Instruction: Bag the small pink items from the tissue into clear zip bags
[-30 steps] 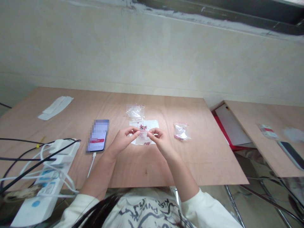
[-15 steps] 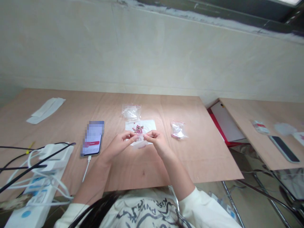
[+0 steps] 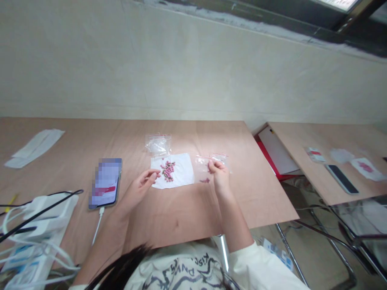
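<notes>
At centre frame, the right hand (image 3: 219,173) pinched a clear zip-lock plastic bag (image 3: 202,167) by its upper edge, holding it raised; the half-open, empty left hand (image 3: 140,185) lay beside pink beads (image 3: 168,170) on a white paper sheet (image 3: 181,177).

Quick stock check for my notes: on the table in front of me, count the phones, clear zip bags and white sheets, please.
Smartphone: 1
Clear zip bags: 2, one pinched in the right hand
White sheet: 1
Total: 4
</notes>
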A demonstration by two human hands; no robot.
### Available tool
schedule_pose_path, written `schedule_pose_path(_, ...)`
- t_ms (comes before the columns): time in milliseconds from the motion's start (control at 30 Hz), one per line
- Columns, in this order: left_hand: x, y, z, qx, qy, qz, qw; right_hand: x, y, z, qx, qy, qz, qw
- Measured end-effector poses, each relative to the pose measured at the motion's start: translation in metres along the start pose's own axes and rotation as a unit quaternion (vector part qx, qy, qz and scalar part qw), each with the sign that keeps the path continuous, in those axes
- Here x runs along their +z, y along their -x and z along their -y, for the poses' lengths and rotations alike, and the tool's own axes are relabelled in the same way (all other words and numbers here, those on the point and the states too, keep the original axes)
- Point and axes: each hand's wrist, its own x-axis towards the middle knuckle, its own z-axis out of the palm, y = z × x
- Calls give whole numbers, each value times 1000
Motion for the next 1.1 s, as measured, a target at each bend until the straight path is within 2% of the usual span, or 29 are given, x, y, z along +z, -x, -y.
schedule_pose_path(67,-8,2,7,-20,-5,-12,1000,-23,-23,-6,24,47,-74,996)
schedule_pose_path(133,-15,3,13,-36,-18,-14,999,-42,-42,-11,13,153,-122,981)
schedule_pose_path(200,-21,3,18,-33,-37,-19,999,-54,-53,-14,-32,297,-174,938)
schedule_pose_path(267,-24,4,19,-22,-52,-33,998,-58,-56,-13,-76,404,-244,878)
schedule_pose_path(333,-26,4,19,-20,-57,-48,997,-51,-52,-10,-102,446,-302,836)
schedule_pose_path(367,-26,4,18,-22,-56,-51,997,-44,-49,-8,-117,452,-306,830)
schedule_pose_path(433,-27,4,20,-24,-50,-53,997,-19,-41,-6,-161,456,-240,842)
schedule_pose_path(500,-27,3,24,-21,-40,-45,998,17,-32,-6,-212,444,-98,865)
schedule_pose_path(567,-28,2,29,-21,-33,-32,999,59,-25,-7,-230,416,37,879)
schedule_pose_path(600,-28,2,30,-22,-30,-25,999,80,-23,-7,-233,413,86,876)
schedule_pose_path(667,-28,2,32,-27,-23,-16,999,117,-20,-9,-248,432,141,855)
schedule_pose_path(767,-29,4,31,-28,-18,-8,999,152,-22,-14,-279,475,182,814)
schedule_pose_path(867,-32,5,29,-25,-39,-6,999,162,-30,-18,-276,491,194,803)
schedule_pose_path(933,-36,5,30,-29,-63,-2,998,158,-35,-16,-266,470,191,820)
schedule_pose_path(1000,-39,4,30,-36,-82,-1,996,148,-36,-6,-253,417,160,858)
schedule_pose_path(1100,-40,2,27,-25,-79,-10,996,123,-24,14,-225,280,72,931)
